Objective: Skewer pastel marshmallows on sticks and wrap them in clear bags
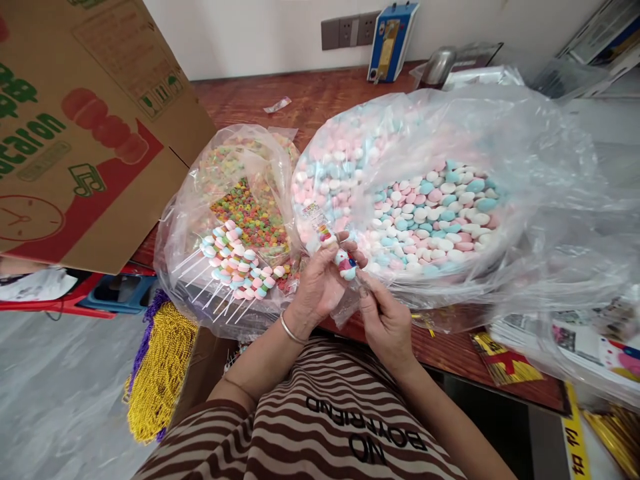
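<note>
My left hand [320,280], with a bangle at its wrist, is closed around a marshmallow skewer in a clear printed wrapper [346,265]. My right hand [389,323] pinches at the lower end of it; whether the fingertips grip the stick or the wrapper's edge is hard to make out. Left of my hands, several finished marshmallow skewers [235,263] lie with their white sticks toward me. They rest on a clear bag of small multicoloured ring candies [260,217]. Just beyond and to the right, a large open plastic bag holds pink, white and blue marshmallows [433,217].
A big cardboard box [95,133] stands at the left. At the back wall are a blue device [393,43] and sockets [350,31]. Yellow bead strings [163,370] hang below the table's left side. Printed wrappers [575,343] and a gold packet [505,359] lie at the right.
</note>
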`<state>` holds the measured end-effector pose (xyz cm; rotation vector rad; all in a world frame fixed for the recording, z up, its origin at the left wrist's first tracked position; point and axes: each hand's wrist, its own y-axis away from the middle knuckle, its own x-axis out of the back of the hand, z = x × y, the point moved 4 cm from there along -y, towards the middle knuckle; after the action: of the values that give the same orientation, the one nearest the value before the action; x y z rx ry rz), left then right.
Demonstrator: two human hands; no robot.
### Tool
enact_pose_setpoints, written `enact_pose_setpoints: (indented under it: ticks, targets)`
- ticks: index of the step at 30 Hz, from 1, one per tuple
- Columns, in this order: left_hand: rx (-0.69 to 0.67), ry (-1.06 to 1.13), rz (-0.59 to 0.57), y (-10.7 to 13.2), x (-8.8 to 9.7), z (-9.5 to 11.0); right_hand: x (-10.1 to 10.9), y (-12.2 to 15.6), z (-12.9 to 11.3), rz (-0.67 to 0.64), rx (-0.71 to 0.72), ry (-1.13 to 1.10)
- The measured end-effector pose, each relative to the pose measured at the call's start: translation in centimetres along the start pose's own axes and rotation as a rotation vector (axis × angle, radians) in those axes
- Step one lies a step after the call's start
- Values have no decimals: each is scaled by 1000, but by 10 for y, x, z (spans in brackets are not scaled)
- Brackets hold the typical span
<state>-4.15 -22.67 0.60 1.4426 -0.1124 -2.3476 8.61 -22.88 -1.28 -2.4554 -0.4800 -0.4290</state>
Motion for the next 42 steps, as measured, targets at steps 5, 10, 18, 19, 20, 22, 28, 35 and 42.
enact_pose_setpoints:
  ticks: [5,10,18,19,20,22,28,35,42]
  targets:
    - [-102,-169,-35,-3,6,-1,6,-1,1,82,88,159]
    - [-124,-244,-25,-3,9,1,6,1,-1,28,183,231]
    - [-109,-119,-53,1,-6,1,7,1,-8,7,131,105]
    - [-83,-74,-49,2,-9,-1,7,2,-8,-3,143,121]
    - [-61,-38,-48,4,-11,-2,7,2,-7,-8,140,137]
    - [-53,-13,-49,6,-14,-4,8,3,-5,23,104,179]
    - [-116,-34,90,5,-10,-6,7,6,-7,128,141,313]
    - [-81,11,228,9,-12,-20,1,8,-9,141,232,411]
    - [-43,-59,49,12,-9,-13,7,5,-8,133,136,318]
